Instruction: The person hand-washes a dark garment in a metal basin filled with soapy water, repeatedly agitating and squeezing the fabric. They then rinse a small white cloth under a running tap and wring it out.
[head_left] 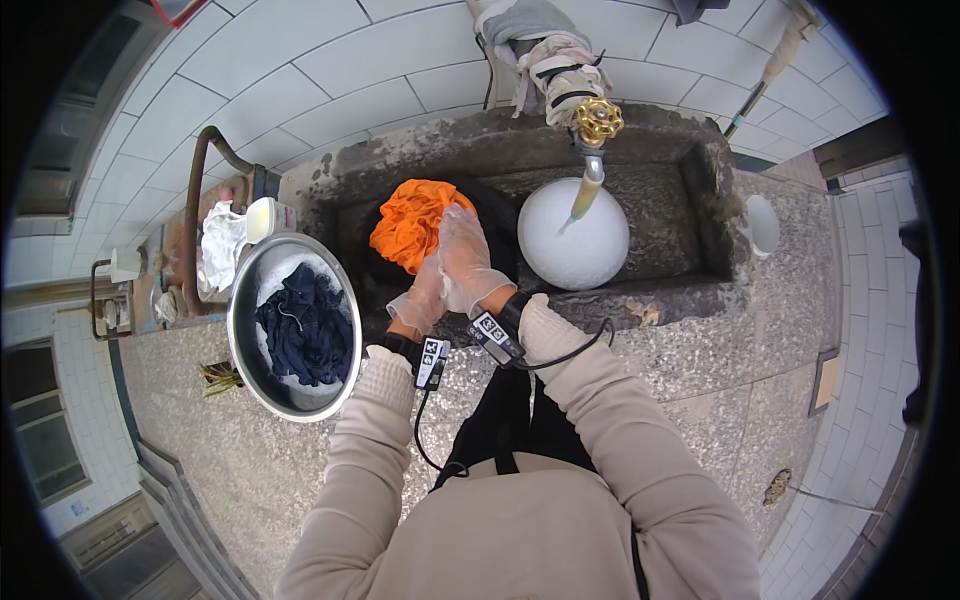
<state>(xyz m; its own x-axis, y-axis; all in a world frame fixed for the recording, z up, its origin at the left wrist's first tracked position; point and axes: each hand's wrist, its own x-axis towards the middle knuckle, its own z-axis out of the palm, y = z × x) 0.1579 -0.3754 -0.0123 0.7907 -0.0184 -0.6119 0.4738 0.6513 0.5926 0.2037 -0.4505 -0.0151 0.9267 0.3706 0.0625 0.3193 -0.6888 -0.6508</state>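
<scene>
My two hands meet over the left half of a dark stone trough (715,215), both in thin clear plastic gloves. My right hand (464,255) reaches up in front of a bunched orange cloth (412,222), its fingers stretched out and overlapping the cloth's right edge. Against its palm side lies my left hand (420,300), lower and nearer to me. Its fingers are mostly hidden, so what they grip, if anything, does not show. Beneath and around the orange cloth lies black fabric (492,215).
Right of my hands, a round basin of white foam (574,240) sits under a tap (594,165) with a yellow handwheel. A metal basin (240,345) of dark wet clothes stands at the left. Behind it are a white cloth (221,243), a small tub (268,218) and a rusty rail (192,215).
</scene>
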